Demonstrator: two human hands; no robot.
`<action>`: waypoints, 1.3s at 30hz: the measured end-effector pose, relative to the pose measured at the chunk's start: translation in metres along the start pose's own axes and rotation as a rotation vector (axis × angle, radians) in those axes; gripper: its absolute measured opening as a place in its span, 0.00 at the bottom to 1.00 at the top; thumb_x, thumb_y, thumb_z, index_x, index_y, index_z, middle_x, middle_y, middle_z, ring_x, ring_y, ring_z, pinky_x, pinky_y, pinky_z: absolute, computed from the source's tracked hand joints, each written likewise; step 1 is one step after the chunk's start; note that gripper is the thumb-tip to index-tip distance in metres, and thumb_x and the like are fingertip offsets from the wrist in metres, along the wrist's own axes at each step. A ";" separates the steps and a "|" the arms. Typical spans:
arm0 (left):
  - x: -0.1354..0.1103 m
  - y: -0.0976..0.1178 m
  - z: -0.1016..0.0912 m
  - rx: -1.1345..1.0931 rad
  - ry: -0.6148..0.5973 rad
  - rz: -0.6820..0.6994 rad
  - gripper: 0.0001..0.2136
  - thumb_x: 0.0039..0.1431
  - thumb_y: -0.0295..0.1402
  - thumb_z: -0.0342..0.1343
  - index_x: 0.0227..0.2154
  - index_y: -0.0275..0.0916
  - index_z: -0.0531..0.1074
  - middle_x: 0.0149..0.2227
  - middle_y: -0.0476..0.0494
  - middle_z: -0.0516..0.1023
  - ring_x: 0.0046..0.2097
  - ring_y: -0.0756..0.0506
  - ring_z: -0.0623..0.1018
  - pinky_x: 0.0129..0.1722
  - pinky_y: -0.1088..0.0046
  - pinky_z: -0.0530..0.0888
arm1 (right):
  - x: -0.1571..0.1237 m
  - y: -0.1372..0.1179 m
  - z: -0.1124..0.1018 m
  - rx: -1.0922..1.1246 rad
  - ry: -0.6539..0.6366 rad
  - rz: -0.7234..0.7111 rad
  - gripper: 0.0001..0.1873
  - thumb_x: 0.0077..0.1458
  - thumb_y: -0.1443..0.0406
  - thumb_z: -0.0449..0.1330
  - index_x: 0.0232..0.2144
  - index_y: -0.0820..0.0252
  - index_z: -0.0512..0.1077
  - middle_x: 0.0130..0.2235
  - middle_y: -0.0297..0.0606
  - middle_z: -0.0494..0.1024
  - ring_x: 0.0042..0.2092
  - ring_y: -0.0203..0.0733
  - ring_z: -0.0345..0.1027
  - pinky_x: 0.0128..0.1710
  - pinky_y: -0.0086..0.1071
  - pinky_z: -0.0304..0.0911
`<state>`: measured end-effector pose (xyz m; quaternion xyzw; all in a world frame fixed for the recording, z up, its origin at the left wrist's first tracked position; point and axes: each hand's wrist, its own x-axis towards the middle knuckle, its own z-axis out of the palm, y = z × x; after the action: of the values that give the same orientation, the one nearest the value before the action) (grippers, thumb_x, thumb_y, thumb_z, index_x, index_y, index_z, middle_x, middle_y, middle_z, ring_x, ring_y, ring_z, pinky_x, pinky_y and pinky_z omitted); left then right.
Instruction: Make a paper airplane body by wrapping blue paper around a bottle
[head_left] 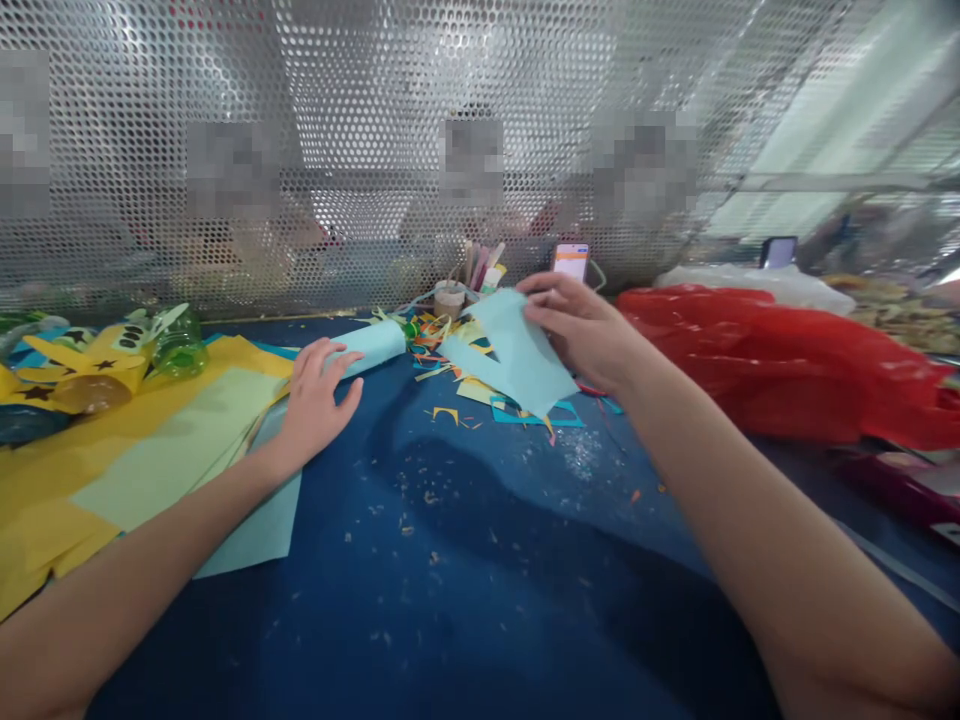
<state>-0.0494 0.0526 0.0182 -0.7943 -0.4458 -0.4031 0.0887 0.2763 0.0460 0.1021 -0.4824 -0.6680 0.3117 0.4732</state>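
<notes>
My right hand (577, 325) pinches the upper edge of a cut piece of light blue paper (517, 360) above the scraps. My left hand (319, 400) has its fingers apart and holds nothing. Its fingertips are at the near end of a bottle wrapped in light blue paper (379, 343), which lies on its side with its green neck (410, 329) toward the scraps; whether they touch it I cannot tell. Beneath my left wrist lies a sheet of light blue paper (259, 530), beside pale green paper (180, 440) and larger yellow sheets (45, 500).
Paper scraps (442, 415) are heaped on the blue table (375, 620). Behind them stand a cup (450, 298) with tools and a phone (571, 262). A red plastic bag (750, 350) lies right; yellow paper-decorated bottles (112, 360) lie left. A perforated metal screen (375, 130) rises behind.
</notes>
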 end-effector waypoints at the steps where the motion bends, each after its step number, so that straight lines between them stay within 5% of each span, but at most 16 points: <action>1: 0.000 0.002 -0.001 -0.053 -0.029 -0.012 0.12 0.61 0.34 0.49 0.46 0.40 0.71 0.48 0.39 0.73 0.55 0.38 0.69 0.58 0.54 0.64 | -0.005 -0.008 0.009 0.006 -0.125 0.040 0.15 0.56 0.59 0.57 0.47 0.48 0.70 0.36 0.32 0.72 0.27 0.31 0.63 0.24 0.26 0.61; 4: -0.004 0.010 -0.002 -0.254 -0.186 -0.144 0.15 0.63 0.36 0.45 0.49 0.38 0.68 0.39 0.42 0.79 0.44 0.42 0.77 0.50 0.59 0.71 | -0.021 -0.017 0.040 -0.062 -0.630 0.208 0.14 0.55 0.59 0.59 0.45 0.53 0.74 0.37 0.33 0.74 0.30 0.32 0.66 0.29 0.27 0.66; 7: -0.008 0.019 -0.002 -0.507 -0.319 -0.328 0.19 0.65 0.40 0.42 0.55 0.38 0.62 0.35 0.43 0.79 0.38 0.43 0.79 0.42 0.64 0.75 | -0.032 -0.008 0.068 -0.021 -0.854 0.364 0.16 0.54 0.61 0.59 0.44 0.62 0.75 0.37 0.38 0.77 0.36 0.36 0.72 0.39 0.31 0.69; 12: -0.010 0.027 0.001 -0.921 -0.367 -0.549 0.23 0.67 0.43 0.36 0.59 0.37 0.57 0.39 0.38 0.79 0.41 0.44 0.79 0.42 0.63 0.76 | -0.036 0.001 0.080 -0.194 -0.923 0.211 0.18 0.51 0.63 0.61 0.45 0.63 0.76 0.39 0.41 0.80 0.40 0.42 0.73 0.42 0.34 0.67; 18: -0.009 0.028 0.004 -0.814 -0.438 -0.503 0.23 0.59 0.34 0.53 0.57 0.40 0.58 0.47 0.38 0.75 0.44 0.45 0.79 0.49 0.60 0.74 | -0.026 -0.008 0.061 -0.085 -0.960 0.193 0.13 0.51 0.61 0.62 0.39 0.60 0.76 0.37 0.36 0.79 0.39 0.38 0.71 0.41 0.31 0.64; 27: -0.011 0.028 0.005 -0.791 -0.454 -0.451 0.21 0.59 0.33 0.52 0.56 0.41 0.61 0.47 0.39 0.76 0.43 0.46 0.80 0.49 0.62 0.76 | -0.024 -0.004 0.055 -0.154 -1.138 0.259 0.15 0.52 0.57 0.61 0.40 0.60 0.76 0.39 0.38 0.79 0.42 0.40 0.72 0.43 0.31 0.65; 30: -0.012 0.027 0.007 -0.721 -0.471 -0.376 0.17 0.59 0.33 0.52 0.51 0.40 0.66 0.47 0.41 0.77 0.45 0.45 0.79 0.49 0.63 0.75 | -0.023 -0.006 0.053 -0.362 -1.006 0.236 0.13 0.50 0.56 0.61 0.33 0.60 0.75 0.33 0.38 0.79 0.36 0.41 0.72 0.37 0.32 0.65; 34: -0.013 0.026 0.008 -0.654 -0.477 -0.307 0.14 0.60 0.33 0.51 0.48 0.40 0.69 0.47 0.42 0.77 0.46 0.46 0.79 0.50 0.65 0.75 | -0.013 -0.003 0.035 -0.624 -0.564 0.043 0.06 0.49 0.63 0.60 0.32 0.57 0.73 0.34 0.37 0.78 0.34 0.41 0.70 0.36 0.34 0.65; 39: -0.012 0.027 0.007 -0.653 -0.481 -0.316 0.12 0.60 0.34 0.52 0.46 0.39 0.70 0.45 0.41 0.77 0.45 0.46 0.79 0.50 0.63 0.75 | 0.008 0.031 0.002 -0.765 -0.011 -0.082 0.14 0.52 0.68 0.53 0.39 0.56 0.75 0.42 0.40 0.78 0.38 0.45 0.72 0.43 0.41 0.66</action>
<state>-0.0281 0.0322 0.0107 -0.7739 -0.4192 -0.3351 -0.3363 0.2845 0.0638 0.0770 -0.5954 -0.7573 0.0233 0.2674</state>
